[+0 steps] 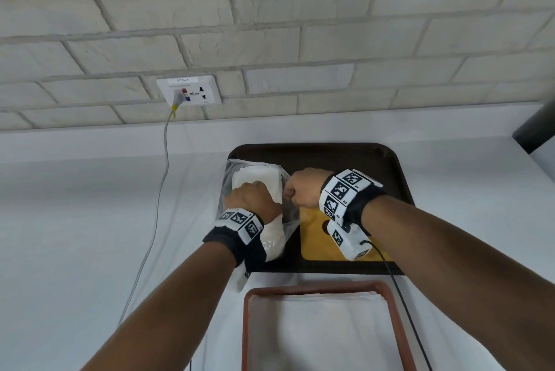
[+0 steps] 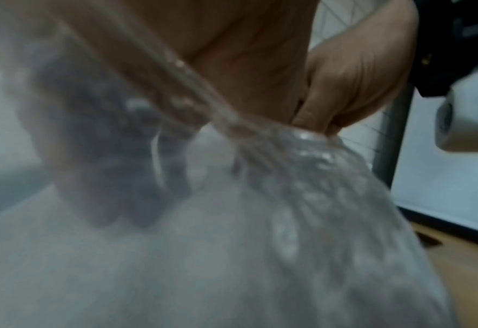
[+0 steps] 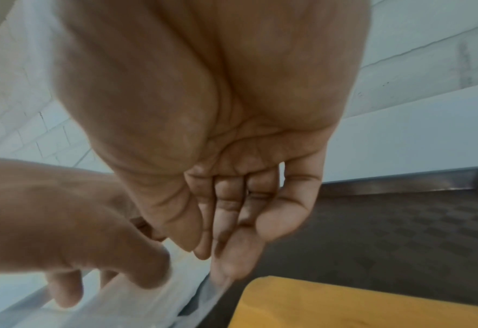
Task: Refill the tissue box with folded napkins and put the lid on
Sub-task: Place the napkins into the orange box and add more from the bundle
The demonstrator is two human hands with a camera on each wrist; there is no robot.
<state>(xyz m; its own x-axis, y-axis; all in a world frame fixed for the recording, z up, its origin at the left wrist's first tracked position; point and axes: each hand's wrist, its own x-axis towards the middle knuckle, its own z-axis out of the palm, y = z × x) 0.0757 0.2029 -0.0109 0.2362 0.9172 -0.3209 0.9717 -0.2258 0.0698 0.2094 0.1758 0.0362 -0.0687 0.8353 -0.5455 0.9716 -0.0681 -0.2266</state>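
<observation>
My left hand [image 1: 253, 199] reaches into the clear plastic bag [image 1: 289, 216], and its fingers curl around the white stack of napkins [image 1: 258, 180] inside. My right hand [image 1: 303, 190] pinches the right edge of the bag mouth between thumb and fingers [image 2: 311, 117] and holds it open. The bag lies on the left part of the dark tray [image 1: 387, 166], far from me. Just to the right of the bag, on the same tray, lies the yellow lid [image 1: 318, 238] with a dark slot. Nearer to me stands the reddish tissue box [image 1: 246, 325], open, with white napkins inside
</observation>
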